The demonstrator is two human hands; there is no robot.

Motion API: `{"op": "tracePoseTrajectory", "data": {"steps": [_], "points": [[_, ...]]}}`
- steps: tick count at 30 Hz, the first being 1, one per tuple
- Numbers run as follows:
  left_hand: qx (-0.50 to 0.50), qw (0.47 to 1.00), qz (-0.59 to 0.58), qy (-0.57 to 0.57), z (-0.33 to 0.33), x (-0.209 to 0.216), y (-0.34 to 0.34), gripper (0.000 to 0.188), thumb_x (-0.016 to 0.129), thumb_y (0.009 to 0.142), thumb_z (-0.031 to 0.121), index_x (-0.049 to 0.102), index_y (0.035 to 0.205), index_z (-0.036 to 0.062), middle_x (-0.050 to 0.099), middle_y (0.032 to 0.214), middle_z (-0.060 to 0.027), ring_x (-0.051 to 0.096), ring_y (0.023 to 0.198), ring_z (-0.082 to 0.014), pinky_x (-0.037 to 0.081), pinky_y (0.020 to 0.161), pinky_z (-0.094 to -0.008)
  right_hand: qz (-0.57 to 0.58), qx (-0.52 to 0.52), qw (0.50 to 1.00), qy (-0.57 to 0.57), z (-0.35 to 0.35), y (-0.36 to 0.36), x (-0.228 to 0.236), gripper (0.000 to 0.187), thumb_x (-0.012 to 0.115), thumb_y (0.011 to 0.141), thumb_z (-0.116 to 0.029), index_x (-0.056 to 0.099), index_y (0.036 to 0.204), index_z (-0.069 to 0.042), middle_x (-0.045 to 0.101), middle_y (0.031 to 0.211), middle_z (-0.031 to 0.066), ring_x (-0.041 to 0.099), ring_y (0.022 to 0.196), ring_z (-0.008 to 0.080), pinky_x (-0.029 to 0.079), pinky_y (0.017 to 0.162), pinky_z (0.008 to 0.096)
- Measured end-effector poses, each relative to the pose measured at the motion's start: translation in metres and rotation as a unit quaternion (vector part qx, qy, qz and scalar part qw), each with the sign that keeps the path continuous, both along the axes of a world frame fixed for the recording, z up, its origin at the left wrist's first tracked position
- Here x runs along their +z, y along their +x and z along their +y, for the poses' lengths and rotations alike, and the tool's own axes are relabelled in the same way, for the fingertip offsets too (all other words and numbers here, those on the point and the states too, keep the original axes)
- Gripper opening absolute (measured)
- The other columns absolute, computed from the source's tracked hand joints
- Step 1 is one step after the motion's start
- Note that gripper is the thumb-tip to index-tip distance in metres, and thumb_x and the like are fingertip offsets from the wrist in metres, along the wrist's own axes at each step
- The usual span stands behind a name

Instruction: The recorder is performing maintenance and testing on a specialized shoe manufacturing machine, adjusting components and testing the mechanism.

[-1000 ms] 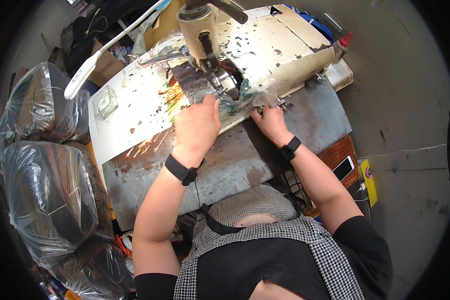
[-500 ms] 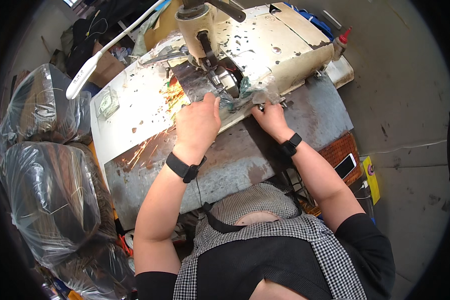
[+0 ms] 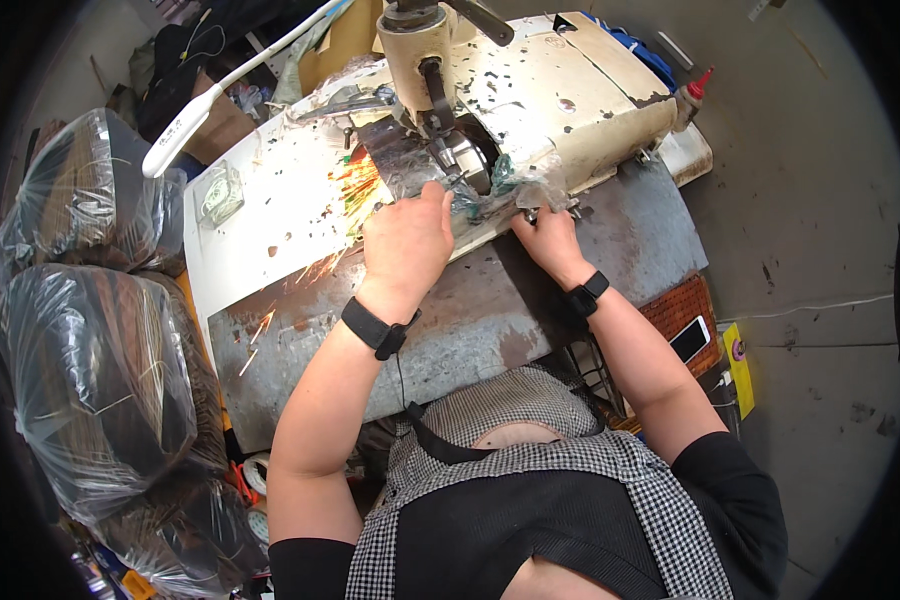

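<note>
A worn cream machine with an upright column stands before me, like a leather skiving machine. Below its column is a shiny metal cylinder, with clear plastic sheeting around it. My left hand is closed just in front of the cylinder; a thin dark tip shows past its thumb, but what it grips is hidden. Orange sparks spray out left of that hand. At the machine's front edge, my right hand has its fingers closed around a small metal knob, partly covered by them.
A white lamp reaches in from the upper left. Plastic-wrapped bundles are stacked at the left. A red-capped bottle stands at the machine's right end. A phone lies on a brown woven surface beside my right forearm.
The whole view has shifted slightly, with the machine and both hands a little further right. Both hands keep their places at the machine. Sparks still fly, fewer of them reaching the grey table edge.
</note>
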State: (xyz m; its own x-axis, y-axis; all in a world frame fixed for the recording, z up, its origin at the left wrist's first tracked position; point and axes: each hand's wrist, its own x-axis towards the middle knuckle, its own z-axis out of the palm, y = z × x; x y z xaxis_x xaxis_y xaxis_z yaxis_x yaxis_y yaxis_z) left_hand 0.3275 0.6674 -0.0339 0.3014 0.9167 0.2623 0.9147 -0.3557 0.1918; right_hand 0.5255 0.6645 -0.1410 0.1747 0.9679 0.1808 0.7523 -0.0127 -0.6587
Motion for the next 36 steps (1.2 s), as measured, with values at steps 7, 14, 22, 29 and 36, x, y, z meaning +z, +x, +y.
{"op": "tracePoseTrajectory", "data": {"steps": [7, 14, 22, 29, 36], "points": [[0.001, 1.000, 0.004, -0.011, 0.0002, 0.0012, 0.0010, 0.025, 0.047, 0.093, 0.029, 0.052, 0.083, 0.0071, 0.059, 0.057, -0.0159, 0.060, 0.056, -0.0358, 0.047, 0.052, -0.0456, -0.016, -0.001, 1.000, 0.024, 0.0010, 0.0016, -0.0043, 0.037, 0.061, 0.075, -0.029, 0.064, 0.084, 0.007, 0.062, 0.077, 0.0268, 0.062, 0.076, 0.0415, 0.050, 0.075, 0.0457], [0.003, 1.000, -0.008, -0.010, -0.0004, 0.0002, 0.0006, 0.024, 0.047, 0.093, 0.029, 0.052, 0.083, 0.0073, 0.059, 0.057, -0.0158, 0.060, 0.056, -0.0361, 0.047, 0.052, -0.0459, -0.021, -0.003, 1.000, -0.009, 0.0003, 0.0015, -0.0013, 0.040, 0.061, 0.075, -0.030, 0.063, 0.086, 0.009, 0.062, 0.079, 0.0278, 0.061, 0.076, 0.0420, 0.050, 0.075, 0.0463], [0.002, 1.000, -0.009, -0.006, -0.0015, 0.0000, 0.0005, 0.024, 0.048, 0.092, 0.029, 0.052, 0.082, 0.0077, 0.058, 0.056, -0.0156, 0.060, 0.055, -0.0354, 0.047, 0.051, -0.0453, -0.017, 0.000, 1.000, -0.006, 0.0003, 0.0007, -0.0002, 0.039, 0.061, 0.076, -0.028, 0.061, 0.086, 0.009, 0.062, 0.076, 0.0268, 0.061, 0.075, 0.0425, 0.050, 0.074, 0.0471], [0.003, 1.000, -0.006, -0.003, -0.0021, 0.0022, 0.0017, 0.024, 0.048, 0.092, 0.029, 0.052, 0.082, 0.0077, 0.058, 0.056, -0.0157, 0.060, 0.055, -0.0358, 0.047, 0.051, -0.0454, -0.020, 0.007, 0.999, 0.035, -0.0001, 0.0031, -0.0055, 0.038, 0.061, 0.077, -0.028, 0.061, 0.087, 0.009, 0.062, 0.080, 0.0271, 0.061, 0.076, 0.0425, 0.050, 0.074, 0.0476], [0.006, 1.000, -0.004, 0.002, -0.0015, 0.0005, 0.0017, 0.024, 0.048, 0.092, 0.029, 0.053, 0.082, 0.0074, 0.058, 0.056, -0.0156, 0.059, 0.054, -0.0360, 0.047, 0.051, -0.0452, -0.014, 0.003, 1.000, -0.023, -0.0008, 0.0006, 0.0037, 0.036, 0.060, 0.077, -0.027, 0.059, 0.089, 0.007, 0.061, 0.081, 0.0270, 0.061, 0.078, 0.0430, 0.049, 0.074, 0.0477]]}}
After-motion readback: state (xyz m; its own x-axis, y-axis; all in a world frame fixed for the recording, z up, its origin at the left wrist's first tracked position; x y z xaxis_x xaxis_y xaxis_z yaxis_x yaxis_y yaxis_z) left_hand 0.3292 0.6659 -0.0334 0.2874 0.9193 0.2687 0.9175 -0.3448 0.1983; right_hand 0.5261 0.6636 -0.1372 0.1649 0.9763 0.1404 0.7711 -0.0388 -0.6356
